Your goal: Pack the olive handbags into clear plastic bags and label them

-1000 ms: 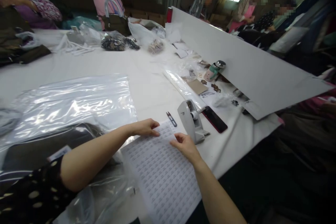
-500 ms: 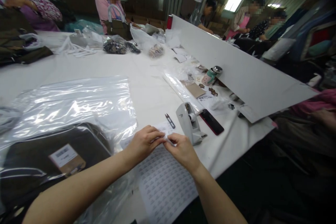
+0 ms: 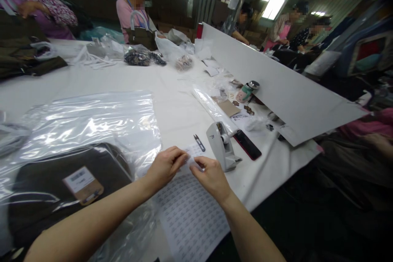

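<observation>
We see our two bare hands close together, above the upper part of a white sheet (image 3: pixel 195 215) that is covered with rows of small print. The sheet lies at the near edge of the table (image 3: pixel 173 120). Our left hand (image 3: pixel 165 166) has its thumb and fingertips brought together over this upper part, but we cannot tell if a small piece is between them. Our right hand (image 3: pixel 212 175) is just beside it, apart from the left one, with thumb and forefinger curved and only a narrow gap between their tips.

Just past the top of the sheet we see small scissors (image 3: pixel 199 143), and to the right of them stands a grey tape dispenser (image 3: pixel 221 147). Beside the dispenser lies a dark phone (image 3: pixel 248 145) with a red edge. A long strip of clear plastic (image 3: pixel 213 108) reaches to these two things.

On our left, a dark bag (image 3: pixel 39 184) is inside clear plastic, with a white and brown tag (image 3: pixel 82 184). Farther away, a flask (image 3: pixel 246 91) leans near the long white board (image 3: pixel 276 86), and a person in pink (image 3: pixel 123 15) is across the table.
</observation>
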`<state>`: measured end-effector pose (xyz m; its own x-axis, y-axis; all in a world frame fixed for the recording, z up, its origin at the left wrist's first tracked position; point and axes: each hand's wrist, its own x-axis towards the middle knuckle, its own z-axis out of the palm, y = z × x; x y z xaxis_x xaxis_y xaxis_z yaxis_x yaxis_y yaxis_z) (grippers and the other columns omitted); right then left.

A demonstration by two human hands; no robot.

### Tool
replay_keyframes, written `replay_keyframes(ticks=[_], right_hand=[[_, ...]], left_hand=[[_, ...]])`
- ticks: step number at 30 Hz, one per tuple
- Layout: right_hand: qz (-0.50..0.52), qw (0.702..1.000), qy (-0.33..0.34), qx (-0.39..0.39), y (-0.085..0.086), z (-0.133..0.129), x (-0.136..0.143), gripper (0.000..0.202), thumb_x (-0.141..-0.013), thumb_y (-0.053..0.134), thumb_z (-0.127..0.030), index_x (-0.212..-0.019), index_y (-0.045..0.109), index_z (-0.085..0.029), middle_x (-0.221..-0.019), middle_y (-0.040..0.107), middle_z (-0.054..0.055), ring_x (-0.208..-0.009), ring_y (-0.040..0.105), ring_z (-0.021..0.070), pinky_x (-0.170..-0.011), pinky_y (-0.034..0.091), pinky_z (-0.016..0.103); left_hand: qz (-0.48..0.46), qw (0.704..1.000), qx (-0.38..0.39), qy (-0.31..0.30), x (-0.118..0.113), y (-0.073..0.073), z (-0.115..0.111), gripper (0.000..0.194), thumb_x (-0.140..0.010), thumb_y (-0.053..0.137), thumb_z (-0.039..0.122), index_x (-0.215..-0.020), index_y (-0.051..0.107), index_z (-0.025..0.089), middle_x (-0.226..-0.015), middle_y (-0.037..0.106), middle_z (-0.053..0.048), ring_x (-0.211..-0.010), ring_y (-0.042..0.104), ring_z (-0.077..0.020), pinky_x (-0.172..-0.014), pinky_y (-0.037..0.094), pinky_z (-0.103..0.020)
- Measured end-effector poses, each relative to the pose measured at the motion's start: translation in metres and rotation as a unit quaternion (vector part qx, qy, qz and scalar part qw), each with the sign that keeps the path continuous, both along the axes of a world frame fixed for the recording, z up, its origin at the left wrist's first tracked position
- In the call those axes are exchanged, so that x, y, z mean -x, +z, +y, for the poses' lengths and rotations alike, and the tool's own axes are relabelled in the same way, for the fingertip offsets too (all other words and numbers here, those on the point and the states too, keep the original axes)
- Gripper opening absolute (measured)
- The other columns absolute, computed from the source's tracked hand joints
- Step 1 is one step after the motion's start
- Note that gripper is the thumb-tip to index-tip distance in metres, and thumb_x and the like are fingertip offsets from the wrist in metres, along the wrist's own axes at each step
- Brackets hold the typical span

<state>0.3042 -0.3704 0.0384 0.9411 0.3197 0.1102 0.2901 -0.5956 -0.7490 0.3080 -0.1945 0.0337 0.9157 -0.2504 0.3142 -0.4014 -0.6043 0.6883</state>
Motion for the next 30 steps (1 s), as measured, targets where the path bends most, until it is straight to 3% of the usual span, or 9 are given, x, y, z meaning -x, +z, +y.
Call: replay_keyframes(ticks=[2, 5, 8, 12, 15, 18, 22, 25, 30], right_hand=[[-0.042, 0.998, -0.043, 0.008, 0.001, -0.002, -0.003, 0.015, -0.078, 0.057, -0.020, -0.091, 0.065, -0.021, -0.088, 0.064, 0.002, -0.084, 0.057, 0.0184, -0.079, 0.041, 0.029], [-0.093, 0.986, -0.134, -0.044, 0.007, 0.003, 0.001, 0.029, -0.072, 0.066, -0.030, -0.098, 0.062, -0.018, -0.102, 0.059, 0.008, -0.102, 0.049, 0.0255, -0.092, 0.036, 0.038], [0.105, 0.971, -0.038, -0.210, 0.016, 0.028, 0.017, 0.024, -0.081, 0.056, -0.041, -0.081, 0.063, -0.017, -0.079, 0.060, 0.004, -0.081, 0.054, 0.0194, -0.078, 0.042, 0.033], [0.325, 0.862, 0.083, -0.381, 0.023, 0.081, 0.042, 0.028, -0.077, 0.061, -0.043, -0.071, 0.062, -0.016, -0.065, 0.054, -0.001, -0.066, 0.049, 0.0130, -0.068, 0.040, 0.027], [0.384, 0.820, 0.105, -0.411, 0.028, 0.117, 0.056, 0.023, -0.072, 0.065, -0.037, -0.068, 0.061, -0.015, -0.063, 0.054, -0.001, -0.064, 0.048, 0.0121, -0.068, 0.039, 0.027], [0.387, 0.841, 0.130, -0.355, 0.035, 0.143, 0.067, 0.016, -0.069, 0.066, -0.028, -0.063, 0.060, -0.014, -0.060, 0.055, -0.001, -0.061, 0.047, 0.0115, -0.063, 0.037, 0.026], [0.338, 0.887, 0.165, -0.266, 0.044, 0.171, 0.072, 0.018, -0.070, 0.066, -0.030, -0.063, 0.059, -0.015, -0.056, 0.051, -0.004, -0.055, 0.043, 0.0086, -0.054, 0.033, 0.022], [0.329, 0.893, 0.195, -0.237, 0.050, 0.205, 0.063, 0.025, -0.069, 0.066, -0.038, -0.064, 0.057, -0.016, -0.050, 0.046, -0.006, -0.045, 0.037, 0.0067, -0.044, 0.027, 0.021], [0.336, 0.880, 0.281, -0.182, 0.059, 0.300, 0.047, 0.031, -0.067, 0.067, -0.046, -0.068, 0.054, -0.018, -0.048, 0.042, -0.008, -0.036, 0.031, 0.0050, -0.035, 0.023, 0.019]], left_hand=[[-0.056, 0.998, 0.020, 0.020, 0.000, 0.006, 0.008, 0.015, -0.088, 0.051, 0.024, -0.081, 0.063, 0.017, -0.073, 0.062, -0.001, -0.065, 0.057, -0.0098, -0.060, 0.046, -0.020], [-0.236, 0.971, -0.038, -0.029, 0.008, 0.027, 0.033, 0.009, -0.083, 0.058, 0.019, -0.090, 0.063, 0.017, -0.075, 0.063, -0.003, -0.067, 0.057, -0.0117, -0.061, 0.047, -0.023], [-0.372, 0.904, -0.169, -0.127, 0.028, 0.055, 0.067, 0.020, -0.082, 0.058, 0.017, -0.102, 0.060, 0.018, -0.076, 0.065, -0.004, -0.067, 0.057, -0.0144, -0.059, 0.046, -0.028], [-0.429, 0.822, -0.311, -0.210, 0.062, 0.086, 0.107, 0.021, -0.084, 0.052, 0.015, -0.102, 0.062, 0.018, -0.082, 0.067, -0.005, -0.072, 0.060, -0.0181, -0.054, 0.045, -0.032], [-0.454, 0.769, -0.389, -0.227, 0.086, 0.099, 0.129, 0.017, -0.080, 0.057, 0.013, -0.094, 0.066, 0.016, -0.085, 0.067, -0.007, -0.075, 0.060, -0.0188, -0.052, 0.045, -0.032], [-0.457, 0.758, -0.410, -0.223, 0.112, 0.105, 0.150, 0.014, -0.081, 0.057, 0.014, -0.090, 0.068, 0.015, -0.089, 0.067, -0.007, -0.076, 0.059, -0.0177, -0.053, 0.046, -0.031], [-0.420, 0.824, -0.358, -0.131, 0.162, 0.094, 0.185, 0.020, -0.082, 0.060, 0.031, -0.095, 0.066, 0.016, -0.089, 0.067, -0.005, -0.077, 0.059, -0.0164, -0.061, 0.048, -0.030], [-0.332, 0.888, -0.316, 0.035, 0.202, 0.068, 0.218, 0.024, -0.083, 0.059, 0.032, -0.101, 0.063, 0.016, -0.090, 0.068, -0.005, -0.083, 0.058, -0.0168, -0.074, 0.047, -0.033], [-0.177, 0.890, -0.307, 0.287, 0.227, 0.016, 0.271, 0.031, -0.087, 0.052, 0.035, -0.111, 0.058, 0.017, -0.110, 0.063, -0.009, -0.101, 0.054, -0.0232, -0.086, 0.043, -0.039]])
